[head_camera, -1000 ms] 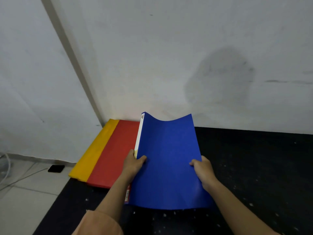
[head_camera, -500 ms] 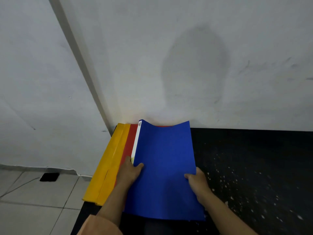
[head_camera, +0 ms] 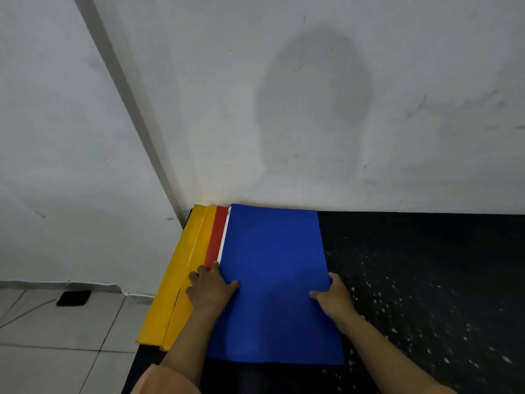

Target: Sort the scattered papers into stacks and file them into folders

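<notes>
A blue folder (head_camera: pixel 272 280) lies flat on top of a red folder (head_camera: pixel 217 237), which lies on a yellow folder (head_camera: pixel 181 280), at the left end of a black table (head_camera: pixel 426 280) against the wall. A white paper edge (head_camera: pixel 224 237) shows along the blue folder's left side. My left hand (head_camera: pixel 210 288) grips the blue folder's left edge, thumb on the cover. My right hand (head_camera: pixel 332 297) grips its right edge, thumb on top.
The yellow folder overhangs the table's left edge above a tiled floor (head_camera: pixel 56 351). A small black object (head_camera: pixel 74 298) and a cable lie on the floor by the wall. White specks dot the table top to the right.
The blue folder, bowed and lifted a second ago, now lies flat on the red and yellow folders, which are more covered. Both hands came down with it.
</notes>
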